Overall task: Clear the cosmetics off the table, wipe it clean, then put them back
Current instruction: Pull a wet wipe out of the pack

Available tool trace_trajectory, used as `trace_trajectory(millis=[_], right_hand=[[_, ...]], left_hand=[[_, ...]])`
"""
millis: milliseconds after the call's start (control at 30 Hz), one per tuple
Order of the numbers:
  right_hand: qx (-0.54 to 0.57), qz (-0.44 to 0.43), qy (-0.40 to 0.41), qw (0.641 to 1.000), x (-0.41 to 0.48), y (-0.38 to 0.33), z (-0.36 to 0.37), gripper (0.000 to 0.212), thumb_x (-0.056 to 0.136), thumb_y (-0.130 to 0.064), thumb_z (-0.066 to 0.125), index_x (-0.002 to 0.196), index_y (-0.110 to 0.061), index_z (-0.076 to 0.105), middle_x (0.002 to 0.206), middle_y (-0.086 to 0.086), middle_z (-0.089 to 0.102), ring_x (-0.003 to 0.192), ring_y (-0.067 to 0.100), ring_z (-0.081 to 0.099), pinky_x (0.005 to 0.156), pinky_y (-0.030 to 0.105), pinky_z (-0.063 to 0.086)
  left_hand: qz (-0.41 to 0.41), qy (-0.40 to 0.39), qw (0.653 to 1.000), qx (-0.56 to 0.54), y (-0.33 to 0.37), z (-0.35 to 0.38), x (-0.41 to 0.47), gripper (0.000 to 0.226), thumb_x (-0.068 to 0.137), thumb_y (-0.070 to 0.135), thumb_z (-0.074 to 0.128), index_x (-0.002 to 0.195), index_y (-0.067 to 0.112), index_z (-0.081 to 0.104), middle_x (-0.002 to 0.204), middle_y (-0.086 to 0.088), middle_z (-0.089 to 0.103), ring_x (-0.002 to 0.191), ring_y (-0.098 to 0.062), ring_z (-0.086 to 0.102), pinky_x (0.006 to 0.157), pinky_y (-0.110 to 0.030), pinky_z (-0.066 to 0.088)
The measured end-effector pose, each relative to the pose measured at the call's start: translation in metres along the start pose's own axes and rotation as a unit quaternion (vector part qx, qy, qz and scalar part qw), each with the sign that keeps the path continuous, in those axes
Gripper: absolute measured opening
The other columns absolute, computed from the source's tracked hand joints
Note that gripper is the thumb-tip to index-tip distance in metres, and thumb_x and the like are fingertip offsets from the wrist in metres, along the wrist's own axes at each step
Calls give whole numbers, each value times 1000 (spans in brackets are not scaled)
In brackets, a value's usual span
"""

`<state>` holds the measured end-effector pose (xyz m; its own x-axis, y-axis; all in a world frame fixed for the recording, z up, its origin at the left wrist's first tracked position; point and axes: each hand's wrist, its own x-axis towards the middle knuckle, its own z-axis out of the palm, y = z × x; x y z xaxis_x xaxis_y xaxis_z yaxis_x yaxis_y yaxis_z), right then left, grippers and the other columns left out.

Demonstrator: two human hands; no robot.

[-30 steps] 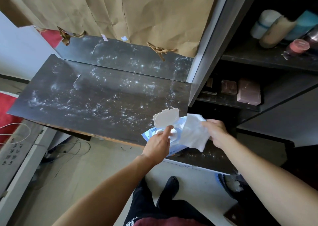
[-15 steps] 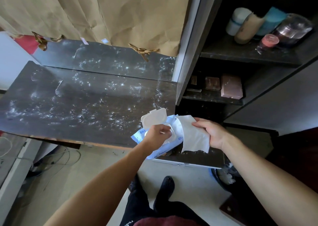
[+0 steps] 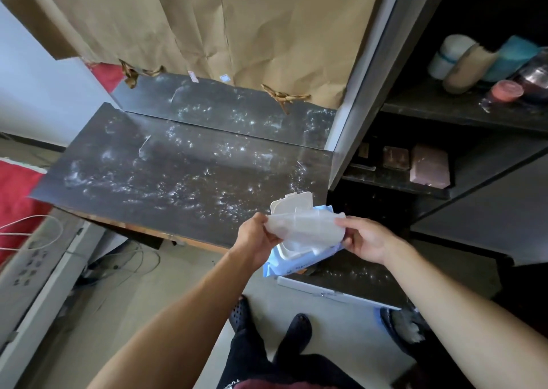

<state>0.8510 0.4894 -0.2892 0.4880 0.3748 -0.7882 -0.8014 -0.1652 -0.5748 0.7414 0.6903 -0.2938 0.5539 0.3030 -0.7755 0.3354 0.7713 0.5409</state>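
A: Where is our wipe (image 3: 308, 228) just now?

B: Right above the wipes pack (image 3: 296, 262), spread between both hands. Our left hand (image 3: 256, 240) pinches its left end and our right hand (image 3: 367, 240) its right end, so its long axis runs side to side across the pack, just this side of the raised lid (image 3: 292, 201).

A: And the fingers?

B: Narrow on both sides. The left fingers (image 3: 262, 221) and the right fingers (image 3: 347, 225) are closed on the sheet and on nothing else. It looks free of the pack, but its lower fold hides the opening, so we cannot tell for certain.

A: What about the bench (image 3: 178, 181)?

B: Its dark top runs left of the pack and beyond it, speckled with pale dust or powder. The cosmetics (image 3: 467, 65) are off it. We see bottles and tubes on a shelf (image 3: 430, 113) beyond and to the right of the pack.

A: So clearing looks done, and wiping has not yet begun.

B: That is our reading. The dirty stretch lies left of the pack and away from us, so the left hand is the nearer one — yet either could take the sheet. We'd judge that one hand must let go while the other presses the wipe flat and sweeps leftward from the pack.
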Motion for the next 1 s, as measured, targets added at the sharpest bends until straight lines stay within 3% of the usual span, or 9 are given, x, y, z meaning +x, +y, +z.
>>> trace_trajectory(millis=[200,333,467,533,600,700,833,933,1000], right_hand=[[-201,-114,172,958,11,8,5,4,84,-11,68,88,-10,69,75,7,70,62,15,64,52,26,50],[-376,-254,290,843,15,12,13,8,83,-18,65,79,-20,71,83,-2,72,78,18,67,74,37,56],[-475,-278,199,811,15,19,46,41,75,-45,71,110,-25,64,101,-1,65,93,19,63,80,32,50],[-604,-230,158,747,19,30,59,57,73,-57,68,122,-30,55,117,0,56,107,23,57,84,35,48],[-660,-227,153,699,25,39,61,46,78,-52,65,119,-33,57,121,0,52,115,23,51,85,34,45],[-619,-271,159,720,31,37,53,20,82,-39,64,100,-30,71,108,-4,63,105,18,57,78,30,46],[-513,-263,99,811,35,34,37,18,80,-32,70,85,-16,75,83,2,74,79,20,66,71,33,51],[-456,-267,112,841,32,32,18,14,83,-24,69,83,-13,77,83,1,74,75,15,65,72,30,49],[-427,-276,135,850,31,27,9,15,83,-22,69,74,-12,75,73,2,72,67,15,63,68,33,49]], left_hand=[[39,88,995,33,-3,-3,3,20,86,3,38,68,12,40,66,-8,39,59,-22,42,57,-31,37],[54,68,996,35,-3,-5,-4,16,84,-1,31,77,6,44,60,-11,44,51,-26,48,55,-36,52],[66,55,991,101,-3,-13,-6,15,84,1,33,79,5,46,65,-15,52,58,-30,56,59,-37,55],[75,62,987,127,-3,-17,-5,15,85,2,34,76,5,47,65,-14,53,57,-28,54,58,-34,51],[83,78,985,128,-2,-22,-5,17,85,2,34,73,5,45,63,-12,51,56,-25,52,58,-33,48],[84,95,989,80,1,-31,-2,19,83,1,34,67,9,40,66,-10,47,60,-25,48,59,-33,46],[51,112,992,-13,5,-26,-8,18,86,3,33,71,5,44,74,-17,60,68,-31,57,67,-40,51],[56,183,981,15,13,-25,-7,21,89,8,33,69,9,39,58,-7,44,53,-23,43,44,-27,40],[85,206,972,69,16,-28,-1,18,85,7,32,68,12,36,60,-5,37,49,-19,33,42,-20,28]])
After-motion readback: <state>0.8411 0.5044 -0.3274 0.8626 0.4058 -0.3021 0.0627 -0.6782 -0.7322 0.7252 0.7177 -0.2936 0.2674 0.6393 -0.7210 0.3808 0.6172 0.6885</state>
